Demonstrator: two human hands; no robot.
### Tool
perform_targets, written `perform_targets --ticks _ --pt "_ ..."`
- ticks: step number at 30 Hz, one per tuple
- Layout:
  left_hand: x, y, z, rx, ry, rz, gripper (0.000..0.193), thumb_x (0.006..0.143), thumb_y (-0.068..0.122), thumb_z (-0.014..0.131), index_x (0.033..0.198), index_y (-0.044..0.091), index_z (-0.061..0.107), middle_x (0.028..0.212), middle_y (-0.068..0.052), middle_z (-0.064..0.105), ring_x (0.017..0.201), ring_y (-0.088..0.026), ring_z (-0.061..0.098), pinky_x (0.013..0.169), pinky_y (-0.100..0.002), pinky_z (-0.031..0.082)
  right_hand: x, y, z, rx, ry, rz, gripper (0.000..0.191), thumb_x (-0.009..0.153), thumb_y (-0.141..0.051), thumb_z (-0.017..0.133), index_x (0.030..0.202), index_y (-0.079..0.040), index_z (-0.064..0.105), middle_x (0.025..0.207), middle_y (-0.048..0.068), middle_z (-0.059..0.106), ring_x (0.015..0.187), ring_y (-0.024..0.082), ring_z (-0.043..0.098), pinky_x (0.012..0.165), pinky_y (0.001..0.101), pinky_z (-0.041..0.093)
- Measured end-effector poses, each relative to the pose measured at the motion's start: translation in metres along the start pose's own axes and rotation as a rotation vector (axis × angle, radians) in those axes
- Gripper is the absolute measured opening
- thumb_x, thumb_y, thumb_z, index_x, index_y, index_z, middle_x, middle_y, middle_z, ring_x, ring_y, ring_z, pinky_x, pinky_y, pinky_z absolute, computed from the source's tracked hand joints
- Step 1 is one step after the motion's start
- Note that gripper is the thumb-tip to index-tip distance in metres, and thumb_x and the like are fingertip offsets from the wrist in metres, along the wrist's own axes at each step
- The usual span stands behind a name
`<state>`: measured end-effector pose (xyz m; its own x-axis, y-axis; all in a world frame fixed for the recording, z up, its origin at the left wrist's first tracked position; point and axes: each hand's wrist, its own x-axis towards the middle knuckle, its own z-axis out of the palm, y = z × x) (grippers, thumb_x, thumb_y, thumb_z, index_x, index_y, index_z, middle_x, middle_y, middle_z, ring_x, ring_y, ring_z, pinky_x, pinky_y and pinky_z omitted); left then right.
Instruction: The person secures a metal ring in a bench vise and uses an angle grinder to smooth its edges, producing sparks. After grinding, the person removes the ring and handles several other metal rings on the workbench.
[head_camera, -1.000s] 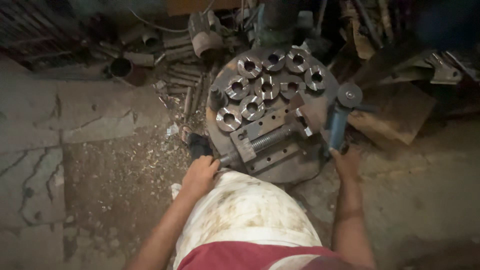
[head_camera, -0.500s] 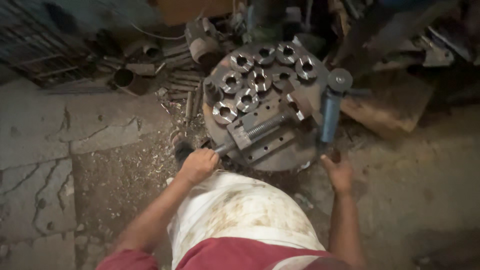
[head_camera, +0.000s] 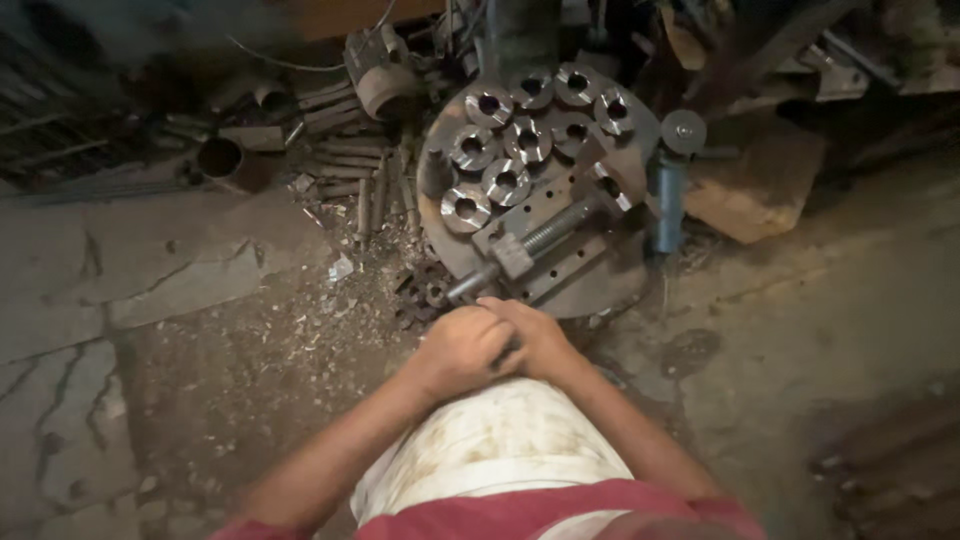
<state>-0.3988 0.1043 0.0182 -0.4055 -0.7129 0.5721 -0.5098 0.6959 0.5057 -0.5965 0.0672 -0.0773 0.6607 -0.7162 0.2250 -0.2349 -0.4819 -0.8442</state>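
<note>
Together, the left hand (head_camera: 462, 350) and right hand (head_camera: 538, 338) are closing, pressed side by side, around the steel vise's (head_camera: 540, 240) threaded screw handle (head_camera: 472, 285), evidently for extra turning force, beside the bored steel rings (head_camera: 508, 180).

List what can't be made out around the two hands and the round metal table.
- Head view: whatever the left hand and right hand grip is covered by the hands themselves.
- The near end of the vise screw vanishes under the hands.
- The near rim of the round table is partly hidden behind the hands.
- The drill column is cut off by the top edge.
- The scrap pile is too dark to sort.
</note>
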Motion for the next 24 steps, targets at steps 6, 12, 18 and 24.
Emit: perform_targets --ticks 6,12,18,24 --pt "-0.159 -0.067 -0.096 -0.23 0.146 -0.381 0.034 0.088 0.029 0.076 0.111 0.004 0.07 0.104 -0.016 0.071 0.096 -0.034 0.069 0.084 -0.043 0.056 0.088 -0.072 0.13 -0.382 0.171 0.434 0.024 0.093 -0.028 0.073 0.102 -0.007 0.075 0.094 0.013 0.074 0.084 0.029 0.07 0.075 0.0353 0.055" --pt "-0.322 -0.13 -0.146 -0.217 -0.01 -0.939 0.035 0.089 0.029 0.072 0.117 0.008 0.07 0.117 -0.017 0.071 0.106 -0.037 0.068 0.09 -0.045 0.054 0.105 -0.112 0.219 0.012 0.316 0.674 0.024 0.091 -0.024 0.073 0.1 -0.002 0.071 0.08 0.002 0.066 0.067 0.01 0.059 0.059 0.0272 0.049" --pt "-0.255 -0.156 -0.117 -0.174 -0.084 -0.762 0.065 0.08 0.027 0.077 0.134 -0.001 0.054 0.123 -0.024 0.063 0.116 -0.042 0.059 0.098 -0.047 0.049 0.101 -0.136 0.212 0.216 0.532 0.718 0.022 0.088 -0.021 0.074 0.098 -0.001 0.071 0.076 0.001 0.066 0.063 0.009 0.058 0.054 0.0251 0.044" --pt "-0.196 -0.164 -0.121 -0.17 -0.299 -0.709 0.073 0.08 0.031 0.079 0.134 -0.004 0.046 0.121 -0.029 0.061 0.115 -0.045 0.059 0.096 -0.05 0.049 0.091 -0.141 0.197 -0.121 0.59 0.572 0.018 0.089 -0.017 0.074 0.091 0.0 0.071 0.077 0.001 0.065 0.069 0.007 0.056 0.062 0.0237 0.045"
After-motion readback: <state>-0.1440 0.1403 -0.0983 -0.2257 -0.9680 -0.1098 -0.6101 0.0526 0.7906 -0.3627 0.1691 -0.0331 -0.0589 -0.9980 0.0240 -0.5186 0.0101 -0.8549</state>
